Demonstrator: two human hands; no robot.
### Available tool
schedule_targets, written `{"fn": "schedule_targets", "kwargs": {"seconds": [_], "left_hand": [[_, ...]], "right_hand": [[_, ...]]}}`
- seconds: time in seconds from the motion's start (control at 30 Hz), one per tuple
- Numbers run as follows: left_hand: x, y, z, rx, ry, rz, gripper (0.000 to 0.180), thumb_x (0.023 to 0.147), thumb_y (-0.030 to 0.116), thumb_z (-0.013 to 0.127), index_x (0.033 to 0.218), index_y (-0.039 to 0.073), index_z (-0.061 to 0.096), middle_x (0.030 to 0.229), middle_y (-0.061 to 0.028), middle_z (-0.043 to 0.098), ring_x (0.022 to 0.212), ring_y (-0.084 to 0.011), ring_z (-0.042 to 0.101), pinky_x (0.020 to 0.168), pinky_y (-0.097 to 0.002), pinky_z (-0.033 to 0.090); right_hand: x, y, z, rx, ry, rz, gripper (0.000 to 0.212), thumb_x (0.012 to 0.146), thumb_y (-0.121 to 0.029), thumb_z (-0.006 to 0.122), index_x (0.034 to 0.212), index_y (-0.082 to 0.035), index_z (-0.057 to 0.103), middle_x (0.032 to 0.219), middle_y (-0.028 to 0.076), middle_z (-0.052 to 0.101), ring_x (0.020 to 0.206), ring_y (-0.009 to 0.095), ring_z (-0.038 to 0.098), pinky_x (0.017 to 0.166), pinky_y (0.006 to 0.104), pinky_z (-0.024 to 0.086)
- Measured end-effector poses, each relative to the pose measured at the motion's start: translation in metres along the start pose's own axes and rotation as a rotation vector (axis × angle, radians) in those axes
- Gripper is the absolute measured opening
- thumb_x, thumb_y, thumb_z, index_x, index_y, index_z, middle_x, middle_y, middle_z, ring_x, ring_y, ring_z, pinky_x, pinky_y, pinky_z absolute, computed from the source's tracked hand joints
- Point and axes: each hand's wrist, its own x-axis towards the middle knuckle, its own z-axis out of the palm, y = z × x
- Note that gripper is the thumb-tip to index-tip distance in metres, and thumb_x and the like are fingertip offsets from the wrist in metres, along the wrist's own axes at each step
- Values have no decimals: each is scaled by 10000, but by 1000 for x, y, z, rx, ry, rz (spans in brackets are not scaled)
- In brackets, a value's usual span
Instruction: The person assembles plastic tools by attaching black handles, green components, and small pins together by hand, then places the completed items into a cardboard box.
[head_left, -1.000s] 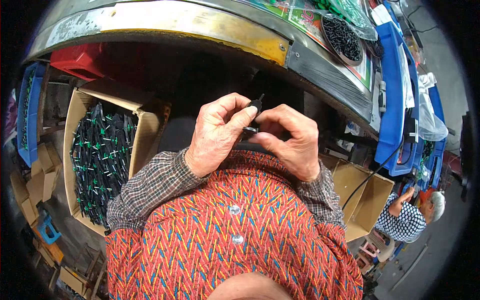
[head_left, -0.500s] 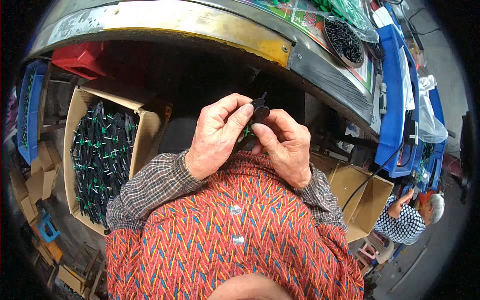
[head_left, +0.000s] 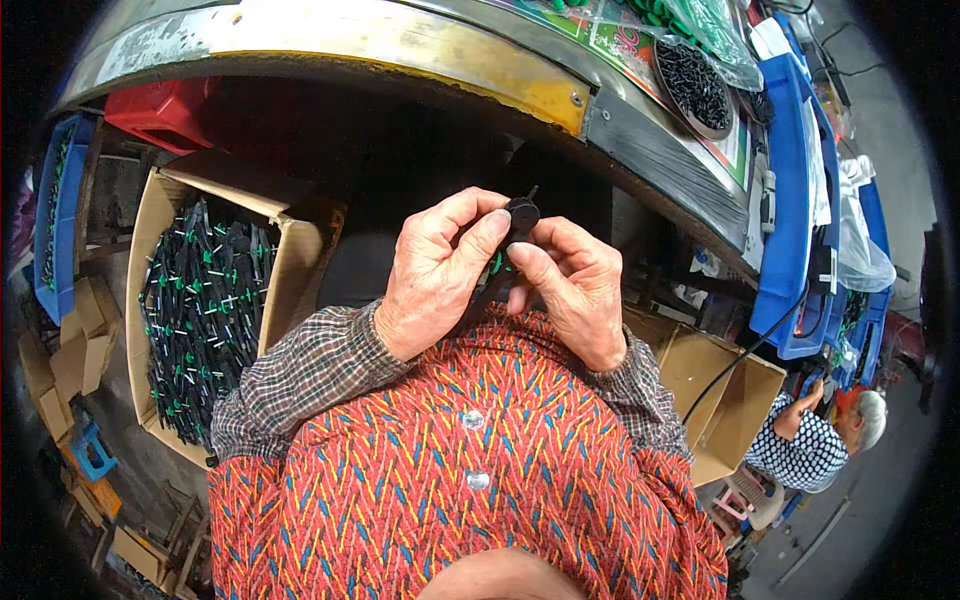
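Before my chest, both hands meet at a small black plastic part (head_left: 523,217) with a round disc head and a thin pin at its top. My left hand (head_left: 428,272) pinches it between thumb and fingers. The thumb and index finger of my right hand (head_left: 572,290) close on its lower edge, beside a small green piece (head_left: 496,262). The lower end of the part is hidden by my fingers. To my left, a cardboard box (head_left: 283,290) holds many black parts (head_left: 205,320) with green pieces and pale pins.
The metal-edged workbench (head_left: 400,45) curves across ahead, carrying a bowl of small black pieces (head_left: 692,88) and a bag of green pieces (head_left: 705,30). On the right are a cardboard box (head_left: 715,385), blue bins (head_left: 790,220) and a seated person (head_left: 800,440). A red container (head_left: 155,115) lies under the bench.
The black part has turned slightly in my fingers, and its disc sits a little higher. My right thumb has shifted slightly toward it. Both hands keep nearly the same place.
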Motion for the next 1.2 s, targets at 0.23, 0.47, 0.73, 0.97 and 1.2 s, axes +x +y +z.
{"fn": "schedule_targets", "kwargs": {"seconds": [0.23,0.47,0.73,0.97,1.2], "left_hand": [[-2,-1,0,-52,7,-44,194,980,158,520,1027,-7,611,884,-6,642,791,-40,565,696,-206,489],[-2,-3,1,-60,22,-35,200,972,154,538,1050,-12,618,889,-11,652,779,-39,571,686,-204,491],[-3,-4,0,-92,36,-62,163,935,107,584,1026,-20,632,852,-19,657,764,-45,580,675,-207,489],[-2,-9,0,-102,79,-53,147,902,95,630,977,-29,650,808,-28,665,736,-52,590,656,-212,492],[-3,-10,-1,-165,83,-70,142,900,85,630,985,-28,650,820,-38,668,731,-56,593,647,-213,498]], "right_hand": [[0,2,-1,10,-16,13,100,905,-74,619,907,23,595,691,6,599,521,41,548,460,188,433],[1,3,-1,22,-14,27,93,903,-71,619,909,21,600,688,3,595,522,41,548,462,187,432],[2,7,-3,53,-44,54,94,904,-65,615,911,28,599,693,4,594,533,44,555,464,190,438],[3,9,-4,86,-64,71,106,905,-68,618,916,36,599,701,12,600,539,52,563,474,193,452],[4,11,-4,93,-70,61,93,900,-57,619,905,33,597,696,15,599,539,57,571,476,193,450]]}}
